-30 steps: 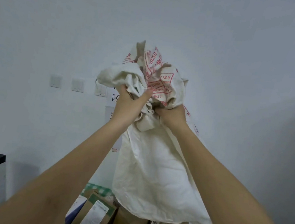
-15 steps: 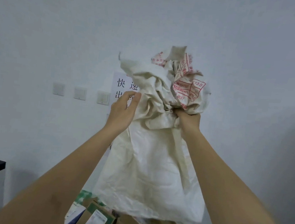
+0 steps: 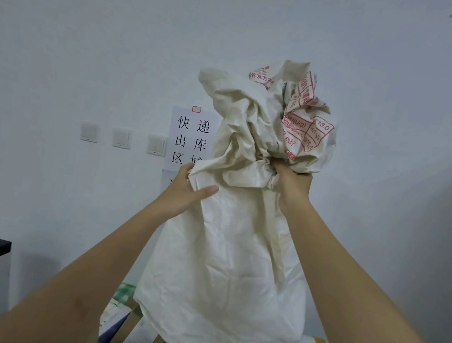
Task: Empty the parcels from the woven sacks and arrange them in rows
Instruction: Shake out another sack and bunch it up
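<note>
While the right hand (image 3: pixel 288 184) clamps the bunched neck of the sack (image 3: pixel 224 271) held up before the wall (image 3: pixel 92 41), the left hand (image 3: pixel 188 188) pinches a fold, the sack hanging above parcels (image 3: pixel 128 330).

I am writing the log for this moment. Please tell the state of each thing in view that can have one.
woven sack: lifted, bunched at top, hanging over the parcels
left hand: pinches a sack fold
right hand: grips the bunched sack
parcels: piled below the sack
wall switches: position unreadable
</note>
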`<state>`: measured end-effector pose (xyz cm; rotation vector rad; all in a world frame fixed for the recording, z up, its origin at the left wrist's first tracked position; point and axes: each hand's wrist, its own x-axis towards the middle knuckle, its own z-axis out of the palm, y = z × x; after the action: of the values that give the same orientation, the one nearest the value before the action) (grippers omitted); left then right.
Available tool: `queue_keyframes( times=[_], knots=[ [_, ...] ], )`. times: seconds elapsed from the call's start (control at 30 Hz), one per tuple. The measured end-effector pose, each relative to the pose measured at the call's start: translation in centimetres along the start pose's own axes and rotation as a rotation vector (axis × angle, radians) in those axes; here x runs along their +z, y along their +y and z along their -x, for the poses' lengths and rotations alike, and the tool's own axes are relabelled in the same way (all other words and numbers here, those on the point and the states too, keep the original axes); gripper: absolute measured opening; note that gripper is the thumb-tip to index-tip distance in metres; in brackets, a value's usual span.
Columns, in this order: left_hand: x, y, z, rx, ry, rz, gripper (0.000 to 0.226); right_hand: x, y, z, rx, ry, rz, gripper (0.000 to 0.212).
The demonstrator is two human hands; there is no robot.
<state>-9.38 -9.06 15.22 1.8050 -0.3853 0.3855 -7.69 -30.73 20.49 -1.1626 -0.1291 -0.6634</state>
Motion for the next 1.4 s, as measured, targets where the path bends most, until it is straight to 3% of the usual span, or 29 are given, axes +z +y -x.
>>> queue_keyframes(
  times=[0.2, 0.33, 0.47, 0.6, 0.73, 0.8, 0.87, 0.93, 1.0, 1.1, 1.23, 1.33, 1.4],
  knots=[
    [-0.2, -1.6, -0.1, -0.132, -0.019, -0.046, 0.078, 0.3, 0.4, 0.9, -0.022, -0.03, 0.03, 0.021],
    [0.0, -2.5, 1.0, -0.218, -0.032, -0.127, 0.052, -0.2, 1.1, 1.4, -0.029, -0.068, 0.121, 0.016],
    [0.2, -3.8, 2.6, -0.271, -0.068, -0.144, 0.052, -1.3, 2.8, 2.4, 0.019, -0.078, 0.201, 0.014],
    [0.7, -5.2, 5.1, -0.292, -0.159, -0.17, 0.034, -3.2, 5.3, 4.2, 0.1, -0.099, 0.24, 0.017],
    [1.3, -7.1, 7.3, -0.346, -0.238, -0.259, 0.047, -5.3, 8.0, 6.4, 0.225, -0.134, 0.269, 0.019],
    [1.5, -8.0, 8.3, -0.372, -0.27, -0.287, 0.043, -6.5, 9.8, 7.6, 0.323, -0.128, 0.292, 0.016],
    [1.6, -8.6, 9.3, -0.397, -0.286, -0.341, 0.046, -7.8, 11.9, 8.7, 0.447, -0.118, 0.302, 0.029],
    [1.7, -9.4, 10.3, -0.434, -0.251, -0.402, 0.068, -9.2, 14.2, 10.0, 0.569, -0.117, 0.301, 0.044],
    [2.0, -9.7, 11.6, -0.395, -0.191, -0.442, 0.092, -10.4, 16.2, 11.3, 0.695, -0.123, 0.321, 0.063],
    [2.9, -9.4, 13.9, -0.126, -0.109, -0.712, 0.115, -12.0, 18.5, 13.1, 0.83, -0.141, 0.376, 0.053],
    [4.2, -9.3, 15.3, 0.226, -0.189, -1.029, 0.114, -13.6, 20.1, 14.9, 0.933, -0.188, 0.405, 0.042],
    [5.5, -9.5, 15.1, 0.256, -0.269, -1.065, 0.104, -14.0, 21.2, 15.5, 0.94, -0.188, 0.413, 0.053],
    [6.6, -9.9, 14.6, 0.213, -0.301, -1.059, 0.099, -14.2, 21.7, 15.8, 0.919, -0.185, 0.417, 0.075]
  ],
)
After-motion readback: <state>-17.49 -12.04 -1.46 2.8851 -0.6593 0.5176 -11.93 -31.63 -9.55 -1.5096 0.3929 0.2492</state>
